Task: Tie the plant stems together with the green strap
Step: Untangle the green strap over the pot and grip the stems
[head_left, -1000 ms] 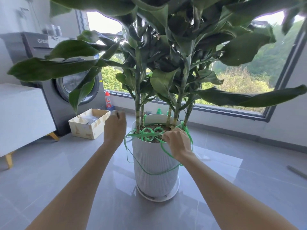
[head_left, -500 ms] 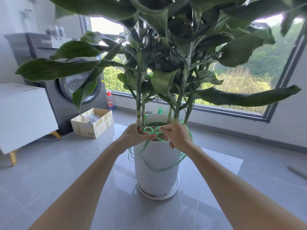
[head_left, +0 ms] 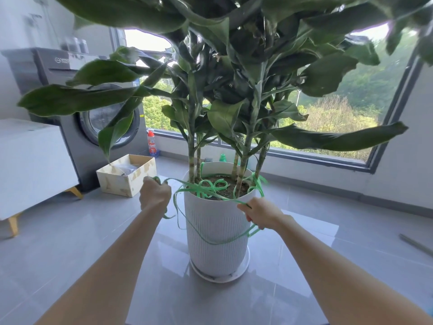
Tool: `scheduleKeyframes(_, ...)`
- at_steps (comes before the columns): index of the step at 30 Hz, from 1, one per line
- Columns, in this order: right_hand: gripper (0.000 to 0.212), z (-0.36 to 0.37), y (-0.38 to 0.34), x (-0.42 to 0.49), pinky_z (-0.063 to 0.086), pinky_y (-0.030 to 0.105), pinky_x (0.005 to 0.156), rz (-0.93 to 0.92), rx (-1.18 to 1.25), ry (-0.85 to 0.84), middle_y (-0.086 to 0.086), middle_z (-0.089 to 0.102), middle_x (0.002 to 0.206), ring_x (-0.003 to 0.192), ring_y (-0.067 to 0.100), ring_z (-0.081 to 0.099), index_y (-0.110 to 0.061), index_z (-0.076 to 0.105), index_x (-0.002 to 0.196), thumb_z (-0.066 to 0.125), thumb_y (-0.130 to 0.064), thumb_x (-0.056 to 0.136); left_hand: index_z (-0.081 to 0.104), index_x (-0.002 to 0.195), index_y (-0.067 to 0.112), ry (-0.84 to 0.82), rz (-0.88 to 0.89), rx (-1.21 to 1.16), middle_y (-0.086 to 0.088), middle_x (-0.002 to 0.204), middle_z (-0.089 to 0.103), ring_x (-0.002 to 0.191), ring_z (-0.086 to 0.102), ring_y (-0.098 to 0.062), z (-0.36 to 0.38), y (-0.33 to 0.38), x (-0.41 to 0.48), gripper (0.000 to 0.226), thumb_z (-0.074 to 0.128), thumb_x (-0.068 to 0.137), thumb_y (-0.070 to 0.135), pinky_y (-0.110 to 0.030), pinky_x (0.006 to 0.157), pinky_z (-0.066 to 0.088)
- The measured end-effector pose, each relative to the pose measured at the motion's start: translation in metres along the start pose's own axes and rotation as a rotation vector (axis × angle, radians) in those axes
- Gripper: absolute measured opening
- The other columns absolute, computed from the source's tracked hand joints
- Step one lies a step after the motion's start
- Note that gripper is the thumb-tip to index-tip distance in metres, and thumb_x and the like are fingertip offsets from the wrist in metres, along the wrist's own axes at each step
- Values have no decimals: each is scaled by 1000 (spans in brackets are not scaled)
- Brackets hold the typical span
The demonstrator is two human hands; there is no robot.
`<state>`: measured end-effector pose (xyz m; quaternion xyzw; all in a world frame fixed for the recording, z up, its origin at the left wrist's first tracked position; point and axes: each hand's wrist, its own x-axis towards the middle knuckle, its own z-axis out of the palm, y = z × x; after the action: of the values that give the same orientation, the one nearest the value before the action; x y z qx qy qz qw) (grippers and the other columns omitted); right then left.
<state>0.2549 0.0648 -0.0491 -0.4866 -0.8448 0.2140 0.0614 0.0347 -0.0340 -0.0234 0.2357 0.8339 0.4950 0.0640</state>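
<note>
Beside the pot [head_left: 216, 233], the strap [head_left: 212, 187] is held by both hands.
The left hand [head_left: 154, 195] is closed in a fist round one part of the strap, left of the pot. Another part is pinched by the right hand [head_left: 260, 215], with curled fingers [head_left: 243, 209], at the pot's right edge. Loops are laid inside the pot by the stems [head_left: 242, 170], and one is hung down its front.

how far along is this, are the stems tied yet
Done: the green strap picked up, gripped by left hand and right hand. In hand: stretched between them, loops tangled over the soil and down the white pot. Left: stems stand apart, unbound; wrapping and knotting remain.
</note>
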Motion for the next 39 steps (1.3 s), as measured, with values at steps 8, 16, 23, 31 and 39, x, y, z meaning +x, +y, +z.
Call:
scheduleKeyframes(8, 35, -7, -24, -2, 24, 11, 29, 237, 524, -754, 0, 48, 58, 32, 3, 29, -12, 45, 77, 36, -35, 102, 28, 111, 5, -349, 68, 166, -22, 111, 57, 102, 60, -37, 10, -12, 3, 45, 62, 85, 16, -45, 85, 49)
scheduleKeyframes(16, 42, -1, -16, 0, 55, 28, 75, 170, 259, -578, -3, 67, 93, 75, 13, 64, -12, 51, 131, 58, -28, 93, 64, 88, 17, -433, 401, 162, -5, 91, 71, 63, 57, -17, 6, -7, 1, 5, 60, 90, 19, -32, 70, 51)
scheduleKeyframes(23, 35, -5, -28, 2, 53, 21, 75, -39, 453, -275, 1, 60, 113, 95, 15, 58, -12, 53, 127, 57, -15, 93, 68, 100, 11, -483, 420, 42, -3, 90, 69, 51, 57, -11, 4, 1, -6, 16, 64, 88, 21, -21, 54, 47)
scheduleKeyframes(31, 28, 3, -46, 8, 43, 30, 94, -151, 485, -60, 1, 63, 113, 101, 18, 55, -12, 67, 111, 63, -30, 89, 73, 102, 15, -495, 541, 74, -6, 89, 71, 54, 58, -13, 4, 8, -12, 21, 70, 82, 21, -14, 52, 44)
scheduleKeyframes(39, 14, -3, -34, 6, 58, 25, 70, -50, 715, 76, 4, 71, 77, 59, 10, 66, -6, 70, 87, 61, -16, 90, 67, 106, 3, -463, 324, -187, -10, 93, 70, 61, 65, -11, 2, 1, -2, 23, 61, 90, 18, -21, 67, 55)
